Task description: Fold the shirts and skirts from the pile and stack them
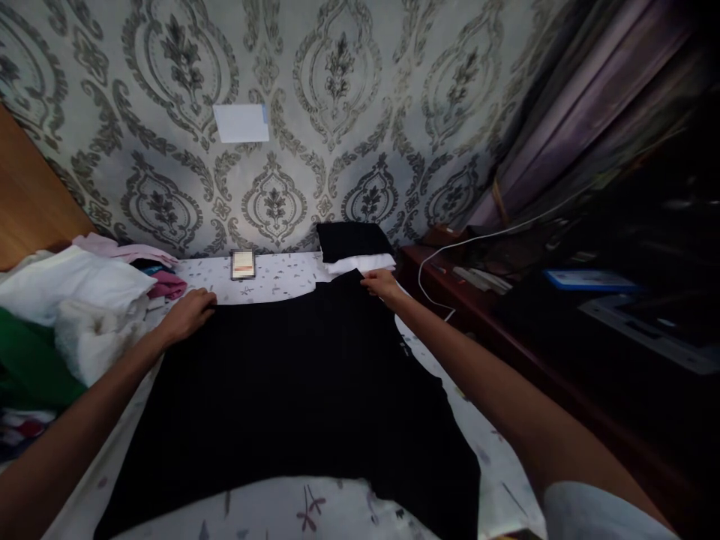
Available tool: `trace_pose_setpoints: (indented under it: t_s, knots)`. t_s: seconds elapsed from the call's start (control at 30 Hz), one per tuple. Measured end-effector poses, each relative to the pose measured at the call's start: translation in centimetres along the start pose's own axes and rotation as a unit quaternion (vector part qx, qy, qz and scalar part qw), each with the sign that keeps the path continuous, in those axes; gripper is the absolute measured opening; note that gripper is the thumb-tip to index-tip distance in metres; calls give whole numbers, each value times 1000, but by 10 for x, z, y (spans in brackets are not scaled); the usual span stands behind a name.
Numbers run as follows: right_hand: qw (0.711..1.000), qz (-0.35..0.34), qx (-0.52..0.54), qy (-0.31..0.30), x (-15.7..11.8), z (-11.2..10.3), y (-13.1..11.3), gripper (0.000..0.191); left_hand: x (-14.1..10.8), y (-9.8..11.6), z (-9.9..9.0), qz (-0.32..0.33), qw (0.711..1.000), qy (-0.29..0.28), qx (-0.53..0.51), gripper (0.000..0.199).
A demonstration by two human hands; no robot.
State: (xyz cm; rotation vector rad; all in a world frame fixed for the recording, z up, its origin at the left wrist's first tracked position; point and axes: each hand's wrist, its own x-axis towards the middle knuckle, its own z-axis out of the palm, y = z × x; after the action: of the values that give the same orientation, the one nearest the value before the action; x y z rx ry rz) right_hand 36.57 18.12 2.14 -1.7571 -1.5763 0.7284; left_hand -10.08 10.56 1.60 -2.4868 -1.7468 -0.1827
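Observation:
A black garment lies spread over a white cloth with a small printed pattern. My left hand has its fingers closed on the garment's far left corner. At the far right, my right hand pinches the garment's edge, close to a folded black cloth that rests on a folded white one. The near edge of the black garment curves, with the patterned cloth showing below it.
Piled clothes, white, pink and green, are at the left. A small framed card lies near the patterned wall. On the right stand a dark red surface with a white cable and a blue-edged object.

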Motion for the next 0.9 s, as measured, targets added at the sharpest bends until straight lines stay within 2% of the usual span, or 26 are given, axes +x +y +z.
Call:
trace_pose_setpoints:
  t_s: [0.13,0.23,0.3,0.37,0.43,0.57,0.7,0.77,0.83,0.9]
  knots:
    - [998,-57,21,18,-50,-30,16,7,-36,14,-15,6,999,39,9,25]
    - [988,-149,-24,21,-104,-45,37,12,-66,18,-15,15,998,47,28,26]
    - [977,-196,-83,-5,-138,-46,50,16,-80,19,-11,18,999,29,42,27]
    - [968,-206,-138,-36,-165,-42,60,17,-89,19,-6,17,998,10,53,31]
    - [962,-203,-179,-43,-181,-37,64,12,-92,21,-4,13,998,6,63,34]
    - [953,-194,-229,-34,-187,-34,60,10,-92,22,-3,9,998,16,62,35]
    - [940,-194,-260,-100,-180,-46,49,15,-93,16,-3,11,999,2,53,36]
    - [944,-178,-251,-118,-170,-53,43,19,-92,15,-6,4,999,-12,47,35]
    - [956,-141,-244,-80,-152,-57,36,21,-87,19,-11,3,999,-31,21,37]
    - [962,-77,-260,-13,-128,-55,30,29,-76,30,-17,8,999,-43,-16,43]
